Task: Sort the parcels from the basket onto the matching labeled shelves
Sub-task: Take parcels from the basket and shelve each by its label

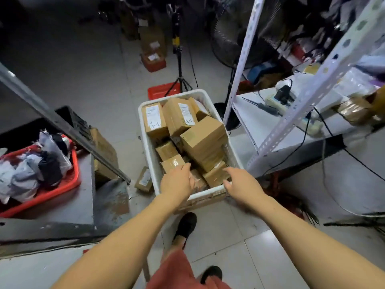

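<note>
A white plastic basket (148,142) stands on the tiled floor, filled with several brown cardboard parcels. Two parcels at its far end carry white labels marked A-1 (154,118) (180,115). A large plain box (203,136) lies on top at the right. My left hand (177,181) reaches over the near rim, its fingers lying on a small taped parcel (173,163). My right hand (241,183) hovers at the near right corner, fingers spread over another small taped parcel (215,175). Neither hand visibly grips anything.
A white metal shelf unit (268,119) stands right of the basket, holding a power strip and a taped parcel (352,110). At left, a grey shelf bears a red tray (68,184) of bagged parcels. A small box (144,179) lies on the floor. A tripod (179,80) stands behind.
</note>
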